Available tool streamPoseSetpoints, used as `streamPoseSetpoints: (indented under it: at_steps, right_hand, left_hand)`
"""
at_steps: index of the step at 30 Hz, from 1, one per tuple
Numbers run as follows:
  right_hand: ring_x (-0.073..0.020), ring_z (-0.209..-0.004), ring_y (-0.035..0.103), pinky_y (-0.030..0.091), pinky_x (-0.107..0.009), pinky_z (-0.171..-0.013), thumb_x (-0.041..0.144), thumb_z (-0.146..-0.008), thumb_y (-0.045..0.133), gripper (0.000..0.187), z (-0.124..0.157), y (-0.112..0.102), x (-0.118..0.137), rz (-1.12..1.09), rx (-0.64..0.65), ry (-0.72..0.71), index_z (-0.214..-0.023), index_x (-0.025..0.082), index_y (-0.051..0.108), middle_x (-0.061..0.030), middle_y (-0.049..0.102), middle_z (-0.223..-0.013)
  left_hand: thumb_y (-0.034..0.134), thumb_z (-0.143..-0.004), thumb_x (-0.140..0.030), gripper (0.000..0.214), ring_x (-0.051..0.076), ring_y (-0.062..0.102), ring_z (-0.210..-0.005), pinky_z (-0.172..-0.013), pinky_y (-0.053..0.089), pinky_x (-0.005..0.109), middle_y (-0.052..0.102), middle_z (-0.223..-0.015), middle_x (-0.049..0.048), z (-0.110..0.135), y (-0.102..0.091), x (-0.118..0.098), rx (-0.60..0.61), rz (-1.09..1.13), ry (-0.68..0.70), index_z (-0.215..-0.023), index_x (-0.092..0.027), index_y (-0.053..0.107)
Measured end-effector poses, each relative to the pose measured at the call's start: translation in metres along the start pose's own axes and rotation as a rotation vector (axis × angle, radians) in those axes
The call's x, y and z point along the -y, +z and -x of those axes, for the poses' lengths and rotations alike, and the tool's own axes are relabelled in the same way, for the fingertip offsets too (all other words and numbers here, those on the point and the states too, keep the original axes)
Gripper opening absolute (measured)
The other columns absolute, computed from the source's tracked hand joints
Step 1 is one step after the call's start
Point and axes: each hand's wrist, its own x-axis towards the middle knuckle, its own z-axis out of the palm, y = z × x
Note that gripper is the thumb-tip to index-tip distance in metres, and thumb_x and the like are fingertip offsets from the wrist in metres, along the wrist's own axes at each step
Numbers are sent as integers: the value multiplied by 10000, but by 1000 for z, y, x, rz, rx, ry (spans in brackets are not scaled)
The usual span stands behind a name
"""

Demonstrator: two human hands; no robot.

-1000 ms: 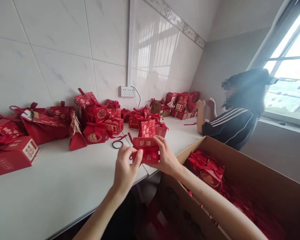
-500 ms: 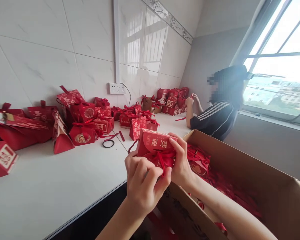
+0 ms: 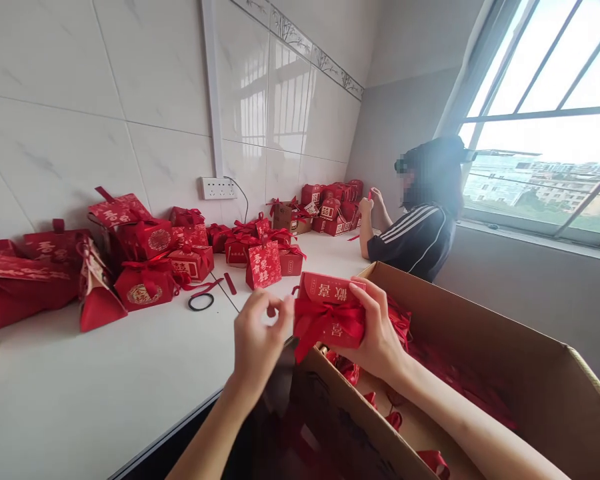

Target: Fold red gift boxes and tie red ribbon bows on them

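A small red gift box (image 3: 325,287) with pale Chinese lettering is held up above the near wall of a cardboard carton. A red ribbon bow (image 3: 330,317) is tied across its front, one tail hanging at the lower left. My right hand (image 3: 380,327) grips the box from the right, fingers over the top and palm beneath. At the box's left edge, my left hand (image 3: 260,340) has its fingers curled and thumb and forefinger pinched together; whatever lies between them cannot be made out. A bit of dark red cord (image 3: 295,291) shows beside these fingertips.
The open cardboard carton (image 3: 480,313) at right contains red boxes and ribbons. Several red gift boxes (image 3: 150,283) stand along the tiled wall on the white table (image 3: 80,393). A black ring (image 3: 201,302) lies nearby. Another person (image 3: 415,227) works at the table's far end.
My left hand has moved left from the bow to the box's left edge. The bow's loops look spread wider, and my right hand still holds the box. The view has shifted right.
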Motion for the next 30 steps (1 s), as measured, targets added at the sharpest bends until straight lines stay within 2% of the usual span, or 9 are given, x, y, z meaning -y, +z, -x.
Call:
streamPoseSetpoints:
  at_steps: [2, 4, 7, 10, 19, 22, 26, 28, 30]
  right_hand:
    - [-332, -1191, 446, 424, -536, -957, 404, -598, 775, 839, 1, -7, -10, -101, -4, 200, -1292, 253, 330, -137, 389, -1284]
    - [-296, -1107, 530, 453, -510, -929, 450, -629, 737, 730, 2, -13, -21, -367, 27, 533, -1234, 253, 379, -105, 505, -1207]
    - [-244, -888, 647, 532, -430, -795, 555, -727, 590, 495, 9, -19, -39, -881, 129, 1057, -1076, 219, 489, -79, 651, -1000]
    - [-221, -751, 672, 553, -372, -680, 616, -765, 478, 450, 18, -25, -52, -1167, 132, 1301, -928, 203, 550, -68, 693, -839]
    - [-234, -770, 664, 548, -407, -693, 640, -761, 458, 485, 36, -35, -76, -1170, -1, 1316, -963, 212, 561, -61, 687, -860]
    - [-268, -892, 632, 510, -458, -807, 612, -672, 594, 519, 51, -47, -112, -793, -112, 1109, -1011, 224, 531, -72, 653, -965]
    - [-331, -1206, 411, 305, -523, -1035, 527, -439, 788, 837, 83, -83, -175, 17, -137, 680, -1152, 215, 480, -125, 445, -1276]
    - [-337, -1237, 363, 259, -502, -1065, 534, -416, 790, 874, 102, -100, -199, 162, -131, 706, -1160, 196, 479, -148, 397, -1304]
    - [-343, -1242, 349, 275, -494, -1053, 522, -382, 795, 868, 118, -112, -213, 106, -253, 937, -1124, 200, 481, -149, 409, -1287]
  left_hand:
    - [470, -827, -391, 319, 128, 462, -581, -593, 386, 242, 466, -579, -28, -5, 14, 21, 98, 0, -204, -579, -196, 421]
    - [448, -823, -409, 314, 144, 492, -603, -606, 396, 256, 500, -590, -21, 0, 34, 37, 207, -7, -258, -592, -198, 433]
    - [439, -831, -366, 269, 174, 555, -709, -672, 427, 287, 586, -704, 20, 24, 68, 46, 510, -2, -58, -645, -190, 520]
    - [451, -820, -261, 189, 207, 583, -819, -798, 419, 362, 633, -795, 46, 48, 93, 44, 701, -69, 215, -736, -190, 605]
    - [402, -804, -139, 240, 173, 554, -646, -733, 384, 353, 602, -647, 37, 66, 103, 48, 566, -232, 405, -629, -164, 564]
    - [391, -809, -131, 255, 166, 535, -633, -726, 367, 343, 586, -630, 36, 68, 102, 48, 550, -245, 429, -611, -169, 548]
    - [366, -821, -135, 281, 159, 496, -612, -717, 349, 337, 560, -610, 32, 69, 102, 47, 542, -272, 449, -584, -176, 511]
    - [358, -823, -135, 284, 157, 486, -607, -710, 342, 333, 557, -607, 30, 69, 102, 48, 537, -271, 458, -582, -177, 503]
    - [350, -825, -138, 287, 156, 477, -600, -704, 335, 331, 551, -601, 28, 69, 103, 48, 522, -262, 465, -583, -179, 499]
